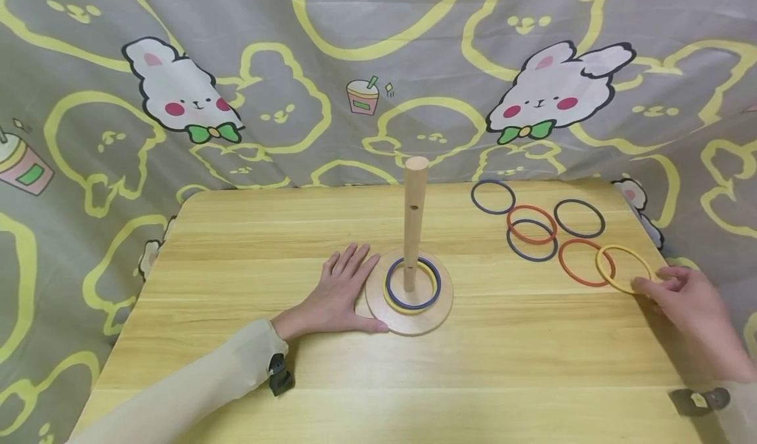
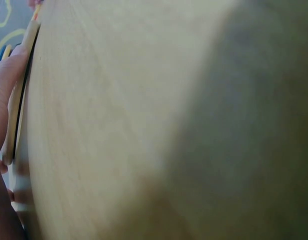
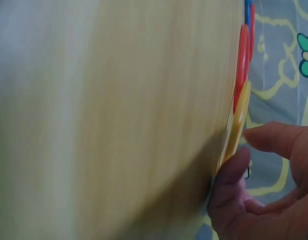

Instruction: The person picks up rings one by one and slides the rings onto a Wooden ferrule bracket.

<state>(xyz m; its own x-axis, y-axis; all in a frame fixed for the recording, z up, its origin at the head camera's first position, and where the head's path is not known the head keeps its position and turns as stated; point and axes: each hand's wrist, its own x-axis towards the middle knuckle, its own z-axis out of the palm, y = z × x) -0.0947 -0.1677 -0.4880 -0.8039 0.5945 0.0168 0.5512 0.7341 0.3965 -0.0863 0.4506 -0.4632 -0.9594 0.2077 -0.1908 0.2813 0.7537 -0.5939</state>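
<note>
The right hand (image 1: 693, 301) pinches the yellow ring (image 3: 239, 119). The wooden peg (image 1: 414, 227) stands well left, beside the spread left hand (image 1: 338, 293).

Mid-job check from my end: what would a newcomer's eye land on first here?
Probably the upright wooden peg on its round base near the middle of the table, with the left hand at the base's left edge. Next, the right hand pinching a yellow ring near the table's right edge, and the rabbit-print curtain behind.
</note>
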